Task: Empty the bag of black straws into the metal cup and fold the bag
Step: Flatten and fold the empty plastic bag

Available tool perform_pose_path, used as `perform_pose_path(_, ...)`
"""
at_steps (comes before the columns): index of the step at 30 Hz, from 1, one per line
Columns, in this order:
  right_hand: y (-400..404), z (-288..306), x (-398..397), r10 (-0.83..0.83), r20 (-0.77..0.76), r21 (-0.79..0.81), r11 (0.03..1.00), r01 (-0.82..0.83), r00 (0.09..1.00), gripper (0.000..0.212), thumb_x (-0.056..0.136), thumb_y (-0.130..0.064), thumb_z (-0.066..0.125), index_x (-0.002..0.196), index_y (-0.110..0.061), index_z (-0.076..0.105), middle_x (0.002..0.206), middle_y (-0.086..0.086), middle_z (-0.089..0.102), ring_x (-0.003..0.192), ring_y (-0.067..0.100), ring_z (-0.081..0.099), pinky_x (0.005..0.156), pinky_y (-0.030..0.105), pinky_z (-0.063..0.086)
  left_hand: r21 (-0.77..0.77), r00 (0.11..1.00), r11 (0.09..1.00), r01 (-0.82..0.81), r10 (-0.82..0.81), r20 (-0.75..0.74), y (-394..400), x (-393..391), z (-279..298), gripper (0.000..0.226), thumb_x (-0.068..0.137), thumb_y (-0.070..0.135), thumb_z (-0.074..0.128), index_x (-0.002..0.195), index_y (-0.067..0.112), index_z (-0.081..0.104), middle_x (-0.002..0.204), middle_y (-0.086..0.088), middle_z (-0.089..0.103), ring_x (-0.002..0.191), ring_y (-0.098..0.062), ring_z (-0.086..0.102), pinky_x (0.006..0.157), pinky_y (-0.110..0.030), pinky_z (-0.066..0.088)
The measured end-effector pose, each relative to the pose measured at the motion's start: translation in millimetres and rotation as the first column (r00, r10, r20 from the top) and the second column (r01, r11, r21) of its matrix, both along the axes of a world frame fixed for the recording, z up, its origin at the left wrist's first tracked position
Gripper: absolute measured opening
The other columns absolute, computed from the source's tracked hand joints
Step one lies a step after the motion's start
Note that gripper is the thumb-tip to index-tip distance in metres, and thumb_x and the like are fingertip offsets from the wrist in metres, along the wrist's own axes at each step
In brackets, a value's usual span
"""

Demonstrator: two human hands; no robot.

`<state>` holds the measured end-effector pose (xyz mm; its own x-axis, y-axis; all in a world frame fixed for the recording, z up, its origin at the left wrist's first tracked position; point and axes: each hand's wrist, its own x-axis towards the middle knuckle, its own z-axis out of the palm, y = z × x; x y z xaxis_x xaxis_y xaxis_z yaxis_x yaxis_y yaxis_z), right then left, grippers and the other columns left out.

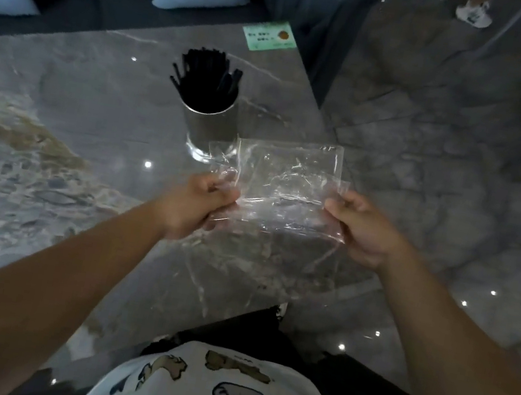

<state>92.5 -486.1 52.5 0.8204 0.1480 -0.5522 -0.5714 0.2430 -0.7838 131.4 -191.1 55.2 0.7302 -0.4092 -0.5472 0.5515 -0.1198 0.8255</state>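
Round metal cup point(210, 129) at frame centre holds black straws point(208, 82); left hand point(200, 206) and right hand point(362, 231) each pinch the empty clear plastic bag point(285, 187).

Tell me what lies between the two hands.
In the head view, the clear plastic bag spans the gap: the left hand pinches its left edge, the right hand its right edge. No straws show inside it.

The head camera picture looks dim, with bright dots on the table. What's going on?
Head view: dim room; the dots are lights mirrored in the glossy table. The wide lens bows its edges. The clear bag shows only by glinting creases. The far label is blurred.
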Motion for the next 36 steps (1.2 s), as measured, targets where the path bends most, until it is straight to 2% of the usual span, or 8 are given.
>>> perform_pose_path(7,-98,-20,12,-0.113,-0.138,0.161,0.978,0.135,0.984,0.031,0.085,-0.003,0.05,0.073,-0.021,0.072,0.056,0.001,0.058,0.04,0.012,0.048,0.038,0.019,0.037,-0.331,0.978,0.943,-0.033,-0.037,-0.203,-100,22,-10,0.024,0.079,0.002,0.062,0.085,0.02,0.077,0.069,-0.001,0.068,0.053,-0.01,0.061,0.047,-0.02,0.044)
perform_pose_path(12,-151,-38,25,-0.077,-0.287,0.161,0.979,0.127,0.955,0.05,0.083,-0.058,0.049,0.079,-0.013,0.072,0.067,0.005,0.059,0.05,0.018,0.05,0.044,0.022,0.04,-0.05,0.982,0.981,0.186,-0.184,0.036,-150,44,-22,0.025,0.07,0.009,0.06,0.08,0.025,0.077,0.078,0.004,0.073,0.069,-0.008,0.066,0.058,-0.019,0.052)
perform_pose_path(16,-176,-55,28,0.014,-0.211,-0.076,0.997,-0.03,0.977,0.011,0.084,-0.024,0.066,0.093,-0.017,0.066,0.079,0.007,0.057,0.059,0.013,0.053,0.045,0.024,0.047,0.097,0.901,0.913,0.397,-0.408,0.147,-177,67,-36,0.038,0.084,0.008,0.055,0.098,0.037,0.075,0.114,0.007,0.07,0.097,-0.015,0.065,0.078,-0.03,0.055)
perform_pose_path(20,-199,-74,27,-0.255,-0.169,-0.153,0.961,0.231,0.952,0.033,0.086,0.001,0.064,0.104,-0.027,0.065,0.078,-0.004,0.068,0.06,0.005,0.064,0.047,0.019,0.049,0.261,0.891,0.914,0.31,-0.375,0.255,-215,78,-59,0.039,0.097,0.001,0.049,0.129,0.021,0.057,0.117,-0.002,0.064,0.091,0.0,0.061,0.086,-0.018,0.046)
perform_pose_path(24,-227,-110,13,-0.554,-0.203,-0.249,0.826,0.505,0.807,0.024,0.088,-0.003,0.063,0.106,-0.019,0.062,0.086,-0.001,0.065,0.068,0.01,0.059,0.052,0.021,0.048,0.678,0.535,0.721,0.141,-0.632,0.561,-251,83,-85,0.036,0.095,0.018,0.051,0.13,0.01,0.057,0.125,-0.012,0.059,0.112,-0.024,0.058,0.099,-0.03,0.042)
perform_pose_path(28,-249,-160,-7,-0.735,-0.232,-0.37,0.673,0.641,0.638,0.015,0.082,-0.001,0.063,0.08,-0.015,0.058,0.066,0.002,0.055,0.055,0.01,0.053,0.046,0.019,0.047,0.837,0.118,0.52,0.171,-0.854,0.507,-287,90,-106,0.03,0.094,0.025,0.046,0.112,0.012,0.066,0.108,-0.01,0.067,0.097,-0.034,0.062,0.087,-0.041,0.043)
perform_pose_path(33,-260,-244,-16,-0.837,-0.237,-0.558,0.532,0.637,0.493,0.022,0.081,-0.002,0.063,0.094,-0.017,0.053,0.07,0.004,0.049,0.052,0.012,0.051,0.045,0.021,0.045,0.955,-0.034,0.14,0.26,-0.988,0.154,-322,100,-140,0.04,0.098,0.043,0.03,0.124,0.024,0.053,0.118,0.0,0.058,0.105,-0.025,0.057,0.075,-0.036,0.042)
perform_pose_path(36,-264,-304,-7,-0.836,-0.254,-0.647,0.521,0.557,0.487,0.037,0.084,-0.015,0.069,0.116,-0.016,0.05,0.076,0.008,0.056,0.059,0.019,0.056,0.055,0.032,0.051,0.952,-0.017,0.123,0.282,-0.991,0.133,-334,108,-152,0.041,0.097,0.048,0.028,0.123,0.025,0.051,0.113,0.001,0.059,0.099,-0.023,0.058,0.072,-0.036,0.045)
